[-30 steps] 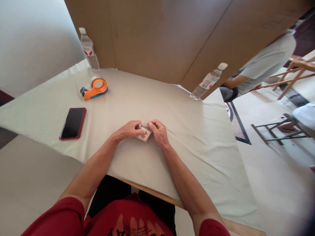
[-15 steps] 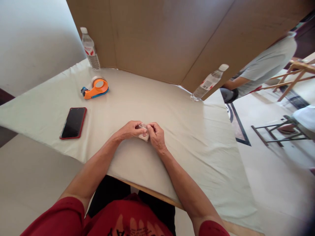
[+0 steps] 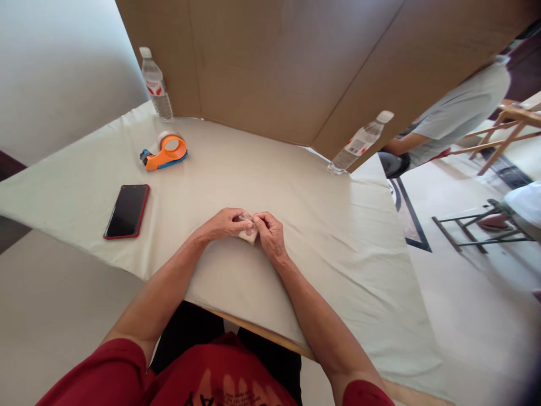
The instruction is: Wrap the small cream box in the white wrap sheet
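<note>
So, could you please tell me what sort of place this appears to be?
Probably a makeshift indoor workstation: a cloth-covered table screened by cardboard panels, with a tape dispenser on it.

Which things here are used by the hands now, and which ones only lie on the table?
In use: small pale folded packet, pinched between left hand and right hand.
Lying about: black red-edged phone, orange tape dispenser, left clear plastic bottle, right clear plastic bottle.

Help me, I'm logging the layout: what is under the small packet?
The pale tablecloth lies under the small packet, pinched by the left hand and right hand. The hands hide its underside.
</note>
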